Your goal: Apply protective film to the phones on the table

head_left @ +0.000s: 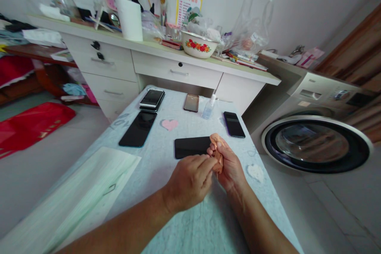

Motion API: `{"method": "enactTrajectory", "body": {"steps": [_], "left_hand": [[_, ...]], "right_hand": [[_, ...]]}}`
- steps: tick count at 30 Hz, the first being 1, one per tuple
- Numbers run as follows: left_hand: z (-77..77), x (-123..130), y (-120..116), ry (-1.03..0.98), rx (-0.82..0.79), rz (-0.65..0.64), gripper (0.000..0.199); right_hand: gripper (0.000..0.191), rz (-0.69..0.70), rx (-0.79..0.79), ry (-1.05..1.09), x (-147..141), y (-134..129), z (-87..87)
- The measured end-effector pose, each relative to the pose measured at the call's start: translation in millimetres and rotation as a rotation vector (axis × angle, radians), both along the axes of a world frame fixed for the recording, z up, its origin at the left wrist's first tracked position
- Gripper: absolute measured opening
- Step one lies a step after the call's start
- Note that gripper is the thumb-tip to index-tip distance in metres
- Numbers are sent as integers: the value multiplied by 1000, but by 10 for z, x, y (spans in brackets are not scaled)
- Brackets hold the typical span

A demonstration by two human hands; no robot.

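Observation:
Over the near middle of the table, my right hand [233,168] is wrapped around a crumpled orange cloth [219,162]. The fingers of my left hand [189,180] are closed on the cloth's near left side, and its fingertips are partly hidden. Just beyond both hands lies a black phone [190,147], its right end covered by my right hand. Farther right rests a phone with a purple edge [234,124]. A clear spray bottle [208,108] stands upright behind them, beside a brownish phone case [191,102].
To the left lie a large dark phone [138,129] and a small stack of phones [152,98]. A pale green sheet [89,190] hangs over the table's left edge. Behind is a white desk [175,67] with a floral bowl [199,45]; a washing machine [312,127] stands right.

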State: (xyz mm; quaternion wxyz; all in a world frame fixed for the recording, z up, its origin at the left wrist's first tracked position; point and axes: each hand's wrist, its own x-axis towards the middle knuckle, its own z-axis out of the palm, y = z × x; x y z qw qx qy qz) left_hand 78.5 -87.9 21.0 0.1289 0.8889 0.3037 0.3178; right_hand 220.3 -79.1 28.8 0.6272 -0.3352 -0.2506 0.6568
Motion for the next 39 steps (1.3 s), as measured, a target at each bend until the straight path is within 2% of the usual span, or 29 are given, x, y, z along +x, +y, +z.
{"method": "enactTrajectory", "body": {"steps": [3,6,9,15,22,30,35,39], "left_hand": [[30,-12,28,-28,46,136,44],[24,-17,49,-4,43,214,48],[2,-16,60,13,32,248,52],[-24,19,42,61,50,262,53],[-46,30,20,79,73,366,54],[81,-43,48,-75,49,317,36],[93,-81,87,-278,-90,339,37],[62,-104,141,-324,-223,313,27]], "right_hand": [[20,-10,4,-50,-20,-12,-9],[22,-28,-34,-64,-44,-22,-17],[26,-40,-58,-52,-57,-28,-22],[27,48,8,-53,-80,-39,-31],[31,55,-21,-65,-108,-52,-12],[30,11,-48,-80,-63,-72,-1],[28,9,-8,-151,-57,-76,2],[27,27,16,-191,-89,-85,2]]}}
